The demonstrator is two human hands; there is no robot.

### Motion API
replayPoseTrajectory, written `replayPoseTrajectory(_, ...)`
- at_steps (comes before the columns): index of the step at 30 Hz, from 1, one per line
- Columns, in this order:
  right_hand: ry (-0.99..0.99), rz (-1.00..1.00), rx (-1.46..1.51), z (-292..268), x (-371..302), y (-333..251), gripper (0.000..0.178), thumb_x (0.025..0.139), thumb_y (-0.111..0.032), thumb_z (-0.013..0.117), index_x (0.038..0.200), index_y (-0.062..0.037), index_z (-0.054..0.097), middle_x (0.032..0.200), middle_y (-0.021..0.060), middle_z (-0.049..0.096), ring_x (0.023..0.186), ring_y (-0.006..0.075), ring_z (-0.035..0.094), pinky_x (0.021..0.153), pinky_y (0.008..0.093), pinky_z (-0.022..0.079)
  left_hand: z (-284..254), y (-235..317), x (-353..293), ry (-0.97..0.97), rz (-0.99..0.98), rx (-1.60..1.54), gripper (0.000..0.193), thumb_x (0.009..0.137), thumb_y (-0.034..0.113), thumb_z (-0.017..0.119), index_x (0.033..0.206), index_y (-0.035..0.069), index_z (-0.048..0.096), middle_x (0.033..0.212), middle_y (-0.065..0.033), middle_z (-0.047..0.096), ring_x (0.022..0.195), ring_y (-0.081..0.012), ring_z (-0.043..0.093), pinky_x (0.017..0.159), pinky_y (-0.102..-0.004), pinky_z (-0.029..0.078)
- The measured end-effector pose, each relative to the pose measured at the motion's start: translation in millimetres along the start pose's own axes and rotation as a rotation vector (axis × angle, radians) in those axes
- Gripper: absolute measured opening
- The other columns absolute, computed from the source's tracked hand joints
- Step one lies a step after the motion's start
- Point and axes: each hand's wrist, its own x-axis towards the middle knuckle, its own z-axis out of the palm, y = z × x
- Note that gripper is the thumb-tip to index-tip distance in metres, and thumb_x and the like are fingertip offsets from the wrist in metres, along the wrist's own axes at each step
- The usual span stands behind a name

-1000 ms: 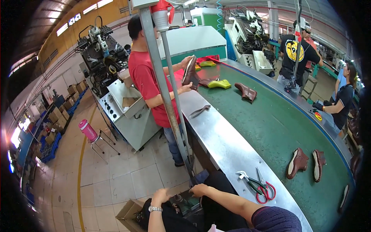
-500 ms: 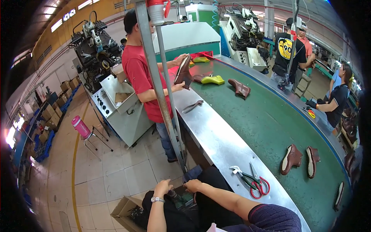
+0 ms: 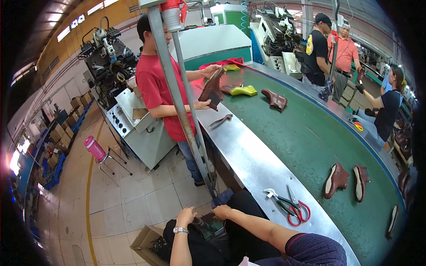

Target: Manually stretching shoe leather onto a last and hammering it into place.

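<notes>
My left hand (image 3: 185, 217), with a watch on its wrist, is closed low in front of me above my lap. My right hand (image 3: 221, 212) is closed a little to its right. Whatever the fingers of each hand grip is too small and hidden to name. Between and below them lies a dark brownish object (image 3: 207, 223), partly covered, whose kind I cannot make out. Right of my right arm, pincers with dark green handles (image 3: 279, 200) and red-handled scissors (image 3: 299, 211) lie on the metal table edge (image 3: 248, 153).
Brown boots (image 3: 336, 181) lie on the green conveyor belt (image 3: 293, 137), with a yellow-green shoe last (image 3: 243, 90) farther up. A metal post (image 3: 177, 97) rises ahead of me. Beyond it a co-worker in red holds a brown boot (image 3: 213, 91). An open carton (image 3: 144, 241) stands at my left.
The co-worker in red has turned the boot, so its pale sole edge no longer faces me. At far right, a seated person's gloved hand has risen. My hands have barely moved.
</notes>
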Motion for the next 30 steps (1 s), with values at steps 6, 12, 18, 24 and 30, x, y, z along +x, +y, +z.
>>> replayPoseTrajectory(6, 0.003, -0.018, 0.023, 4, 5, 2, 0.04, 0.087, -0.032, 0.063, 0.122, -0.0133, 0.061, 0.108, 0.0158, 0.067, 0.101, 0.0356, 0.064, 0.085, 0.0466, 0.05, 4, -3, 3, 0.053, 0.031, -0.006, 0.041, 0.086, 0.026, 0.065, 0.12, 0.005, 0.06, 0.106, -0.0241, 0.064, 0.102, -0.0385, 0.06, 0.088, -0.046, 0.049)
replayPoseTrajectory(12, 0.017, -0.015, 0.037, -3, -1, -1, 0.04, 0.087, -0.031, 0.063, 0.122, -0.013, 0.061, 0.107, 0.0158, 0.067, 0.1, 0.0353, 0.064, 0.084, 0.0464, 0.051, 0, 1, 2, 0.05, 0.008, -0.019, 0.041, 0.085, 0.024, 0.065, 0.121, 0.005, 0.06, 0.105, -0.0239, 0.064, 0.1, -0.0391, 0.061, 0.086, -0.0467, 0.049)
replayPoseTrajectory(18, 0.046, -0.027, 0.018, 2, 3, 2, 0.042, 0.088, -0.032, 0.062, 0.125, -0.0135, 0.058, 0.106, 0.0168, 0.068, 0.098, 0.0356, 0.064, 0.083, 0.0468, 0.051, -3, 5, 1, 0.064, 0.002, -0.01, 0.04, 0.086, 0.024, 0.064, 0.122, 0.008, 0.06, 0.105, -0.0232, 0.064, 0.098, -0.0397, 0.062, 0.084, -0.0481, 0.05)
replayPoseTrajectory(24, 0.033, -0.038, 0.027, -2, -2, -4, 0.041, 0.088, -0.031, 0.063, 0.125, -0.0134, 0.059, 0.104, 0.0169, 0.068, 0.099, 0.0353, 0.064, 0.084, 0.0462, 0.051, -1, 1, 0, 0.055, -0.008, -0.008, 0.04, 0.086, 0.025, 0.064, 0.122, 0.009, 0.06, 0.105, -0.023, 0.065, 0.098, -0.0393, 0.062, 0.083, -0.0473, 0.05)
replayPoseTrajectory(30, 0.053, -0.02, 0.015, 9, 4, 3, 0.04, 0.088, -0.029, 0.063, 0.124, -0.013, 0.059, 0.104, 0.0169, 0.068, 0.099, 0.0349, 0.064, 0.084, 0.0468, 0.05, 1, 1, 4, 0.034, 0.027, 0.008, 0.041, 0.085, 0.024, 0.064, 0.122, 0.008, 0.06, 0.104, -0.023, 0.065, 0.097, -0.0385, 0.063, 0.083, -0.047, 0.051)
